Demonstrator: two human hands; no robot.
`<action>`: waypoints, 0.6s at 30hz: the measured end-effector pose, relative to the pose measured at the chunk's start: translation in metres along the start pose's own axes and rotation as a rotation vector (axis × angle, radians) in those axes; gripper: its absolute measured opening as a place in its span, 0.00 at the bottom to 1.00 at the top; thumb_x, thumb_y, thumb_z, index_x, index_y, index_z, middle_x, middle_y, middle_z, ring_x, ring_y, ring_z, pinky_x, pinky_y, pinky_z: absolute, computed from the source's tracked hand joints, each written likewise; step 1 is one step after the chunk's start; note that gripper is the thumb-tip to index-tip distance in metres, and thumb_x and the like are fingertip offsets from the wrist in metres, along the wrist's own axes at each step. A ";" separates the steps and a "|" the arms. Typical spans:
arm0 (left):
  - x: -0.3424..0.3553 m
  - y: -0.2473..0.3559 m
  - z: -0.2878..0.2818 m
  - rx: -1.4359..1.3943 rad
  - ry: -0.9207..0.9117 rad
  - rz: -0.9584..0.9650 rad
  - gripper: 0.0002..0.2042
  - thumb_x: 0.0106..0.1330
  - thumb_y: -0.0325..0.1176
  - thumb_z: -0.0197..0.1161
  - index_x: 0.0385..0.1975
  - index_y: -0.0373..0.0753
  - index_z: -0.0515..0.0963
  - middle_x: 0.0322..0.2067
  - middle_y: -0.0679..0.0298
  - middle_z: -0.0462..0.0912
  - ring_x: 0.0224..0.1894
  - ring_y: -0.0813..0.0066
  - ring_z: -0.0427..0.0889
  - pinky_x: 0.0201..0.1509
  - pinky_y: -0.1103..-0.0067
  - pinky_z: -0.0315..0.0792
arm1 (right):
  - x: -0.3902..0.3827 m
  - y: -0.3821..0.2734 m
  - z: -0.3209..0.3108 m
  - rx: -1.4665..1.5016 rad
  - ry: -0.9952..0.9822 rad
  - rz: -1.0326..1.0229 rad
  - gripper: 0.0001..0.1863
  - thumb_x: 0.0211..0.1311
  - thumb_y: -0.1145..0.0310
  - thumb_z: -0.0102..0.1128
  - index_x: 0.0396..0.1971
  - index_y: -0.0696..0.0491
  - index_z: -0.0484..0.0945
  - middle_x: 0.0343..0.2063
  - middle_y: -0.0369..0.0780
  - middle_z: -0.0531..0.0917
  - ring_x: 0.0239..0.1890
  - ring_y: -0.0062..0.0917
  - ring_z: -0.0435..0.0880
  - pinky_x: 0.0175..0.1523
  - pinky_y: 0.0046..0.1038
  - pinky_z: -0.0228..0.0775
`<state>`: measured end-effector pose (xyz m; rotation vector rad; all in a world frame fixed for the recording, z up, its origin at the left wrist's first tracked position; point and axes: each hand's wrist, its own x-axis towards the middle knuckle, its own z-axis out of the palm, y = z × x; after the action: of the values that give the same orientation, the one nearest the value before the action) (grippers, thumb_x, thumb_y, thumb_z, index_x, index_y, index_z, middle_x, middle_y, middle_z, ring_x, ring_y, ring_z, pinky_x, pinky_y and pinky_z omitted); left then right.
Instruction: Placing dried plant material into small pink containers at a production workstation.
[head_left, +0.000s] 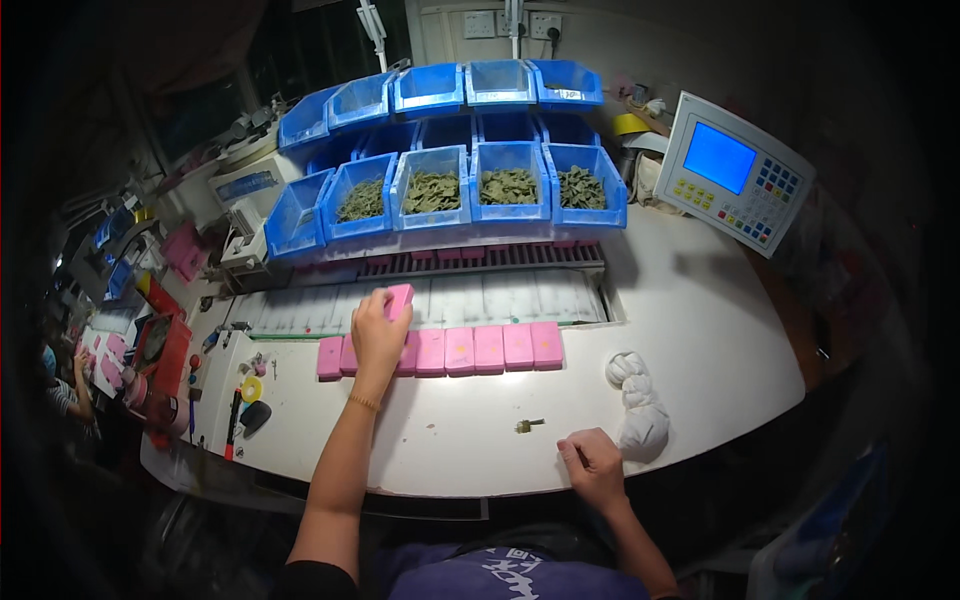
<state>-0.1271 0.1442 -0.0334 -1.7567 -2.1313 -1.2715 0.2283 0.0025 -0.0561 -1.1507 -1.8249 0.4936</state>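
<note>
My left hand (378,332) is stretched forward over the white table (700,330) and grips a pink rectangular block (399,298), lifted above a row of pink blocks (490,348). The row lies side by side in front of a white slatted conveyor strip (520,296). Near the table's front edge my right hand (592,465) rests with fingers curled, nothing visible in it. A small green piece (529,426) lies just left of it, and a knotted white cloth (636,400) lies just right of it.
Blue bins (508,186) in tiers at the back hold several heaps of green pieces. A control panel with a blue screen (735,172) stands at the right. Pens and a yellow tape roll (251,389) lie at the left. Another person (65,392) works at far left.
</note>
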 end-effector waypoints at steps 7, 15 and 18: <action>0.023 -0.005 0.042 0.328 -0.095 -0.043 0.26 0.57 0.47 0.69 0.51 0.38 0.73 0.49 0.49 0.75 0.52 0.46 0.73 0.53 0.59 0.72 | 0.013 0.007 0.004 0.077 -0.020 0.106 0.09 0.59 0.74 0.63 0.39 0.59 0.80 0.34 0.45 0.81 0.36 0.39 0.80 0.41 0.35 0.73; -0.062 0.021 -0.025 -0.123 -0.071 0.081 0.12 0.64 0.33 0.66 0.41 0.32 0.82 0.46 0.54 0.82 0.51 0.61 0.78 0.57 0.71 0.70 | 0.043 0.015 0.027 -0.147 -0.153 -0.126 0.06 0.58 0.73 0.63 0.35 0.56 0.78 0.37 0.40 0.77 0.41 0.35 0.75 0.47 0.35 0.68; -0.116 0.078 -0.058 -0.524 -0.416 -0.392 0.09 0.67 0.32 0.63 0.38 0.31 0.82 0.30 0.62 0.85 0.35 0.74 0.79 0.44 0.81 0.73 | 0.040 0.015 0.030 -0.149 -0.112 -0.044 0.03 0.59 0.73 0.62 0.30 0.55 0.77 0.34 0.41 0.76 0.40 0.35 0.74 0.47 0.36 0.67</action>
<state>-0.0460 0.0170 -0.0190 -1.9985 -2.6552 -1.8387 0.2039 0.0481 -0.0633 -1.1998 -2.0075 0.4092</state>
